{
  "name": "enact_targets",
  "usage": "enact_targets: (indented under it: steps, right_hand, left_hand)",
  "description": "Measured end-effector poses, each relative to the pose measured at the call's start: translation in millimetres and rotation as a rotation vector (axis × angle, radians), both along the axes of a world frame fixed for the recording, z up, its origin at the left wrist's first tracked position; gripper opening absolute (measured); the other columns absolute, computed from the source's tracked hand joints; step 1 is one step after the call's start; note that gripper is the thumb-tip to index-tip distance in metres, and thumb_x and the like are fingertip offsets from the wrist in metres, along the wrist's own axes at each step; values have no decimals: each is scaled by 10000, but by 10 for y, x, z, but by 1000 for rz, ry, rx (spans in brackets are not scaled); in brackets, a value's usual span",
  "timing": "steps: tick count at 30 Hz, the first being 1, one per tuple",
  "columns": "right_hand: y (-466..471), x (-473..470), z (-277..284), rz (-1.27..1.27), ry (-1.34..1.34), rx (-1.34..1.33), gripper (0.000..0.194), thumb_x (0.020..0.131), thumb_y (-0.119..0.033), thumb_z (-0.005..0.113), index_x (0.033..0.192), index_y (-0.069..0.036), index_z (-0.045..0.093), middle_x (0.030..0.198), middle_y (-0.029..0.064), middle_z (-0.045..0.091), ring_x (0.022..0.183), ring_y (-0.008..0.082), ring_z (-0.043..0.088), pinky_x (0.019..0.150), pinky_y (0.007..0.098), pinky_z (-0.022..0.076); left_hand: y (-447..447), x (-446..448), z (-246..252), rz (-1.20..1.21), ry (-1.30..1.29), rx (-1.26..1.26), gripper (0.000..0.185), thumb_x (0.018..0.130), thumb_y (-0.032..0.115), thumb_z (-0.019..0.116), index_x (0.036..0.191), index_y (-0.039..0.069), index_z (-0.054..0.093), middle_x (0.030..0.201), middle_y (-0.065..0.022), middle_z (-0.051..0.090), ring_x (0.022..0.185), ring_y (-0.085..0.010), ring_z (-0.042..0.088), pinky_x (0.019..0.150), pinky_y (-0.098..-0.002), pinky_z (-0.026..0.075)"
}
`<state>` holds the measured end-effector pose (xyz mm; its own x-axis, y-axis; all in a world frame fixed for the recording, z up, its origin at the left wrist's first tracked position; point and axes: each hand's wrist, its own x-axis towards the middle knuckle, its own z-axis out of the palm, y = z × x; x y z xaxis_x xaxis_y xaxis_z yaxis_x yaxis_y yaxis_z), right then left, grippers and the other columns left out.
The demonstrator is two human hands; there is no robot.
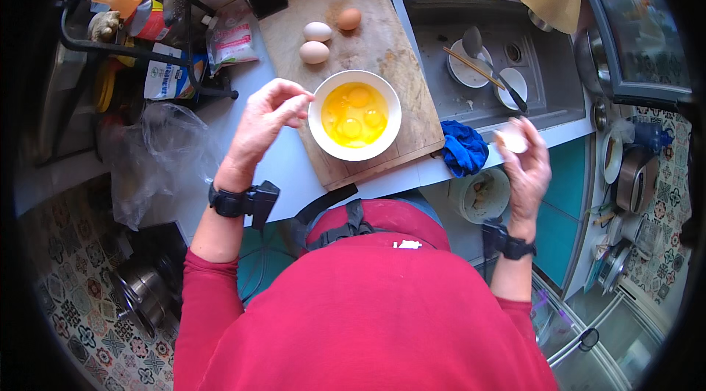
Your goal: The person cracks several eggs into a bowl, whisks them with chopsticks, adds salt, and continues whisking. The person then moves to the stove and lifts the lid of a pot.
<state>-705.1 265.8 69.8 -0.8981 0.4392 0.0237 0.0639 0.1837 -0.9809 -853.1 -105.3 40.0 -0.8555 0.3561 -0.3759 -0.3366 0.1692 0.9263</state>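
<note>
A white bowl (315,134) on the wooden cutting board (408,87) holds several cracked eggs, their yellow yolks lying in loose egg. At the bowl's left rim is my left hand (270,112), thumb and forefinger drawn together; whether they grip or only touch the rim I cannot tell. My right hand (527,167) holds a pale eggshell (514,138) in front of the sink's near edge. Behind the bowl rest three whole eggs: a brown egg (349,19), a pale egg (317,32) and a pinkish egg (314,53).
Below and left of my right hand stands a waste bin (479,196) with scraps inside. A blue cloth (464,149) hangs over the counter edge. In the sink (441,98) are bowls, chopsticks (473,67) and a ladle (473,42). Plastic bags (165,142) lie left.
</note>
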Motion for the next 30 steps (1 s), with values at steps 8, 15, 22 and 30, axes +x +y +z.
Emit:
enact_targets:
  steps: [8,15,22,30]
  right_hand:
    - [1486,1653,-649,-501,-204,852,302,872,-71,675,1171,-47,640,1261,102,563,1081,230,592,893,335,507]
    - [1856,2130,-1186,-576,-683,926,430,875,-259,673,1252,-74,582,1332,177,510,1214,316,498,1017,407,403]
    - [996,-147,-379,52,-193,496,173,917,-51,592,1070,-21,667,948,69,678,878,143,638,780,267,502]
    - [-668,-2355,-885,823,84,942,459,780,-43,696,1212,-116,561,1142,108,589,951,272,634,817,353,536]
  left_hand:
    - [-236,-248,-272,38,39,-154,138,919,195,634,984,74,621,941,-19,673,797,-81,609,687,-225,502]
    - [-286,-261,-469,0,126,-478,177,894,203,659,970,45,635,910,-30,651,771,-105,611,653,-242,501]
    - [-333,160,-582,160,494,-566,288,841,140,677,1112,64,615,1132,-136,592,798,-184,631,698,-302,538]
    - [-565,790,-451,252,406,-640,348,816,25,620,1157,83,577,1042,-101,624,804,-198,627,728,-315,536]
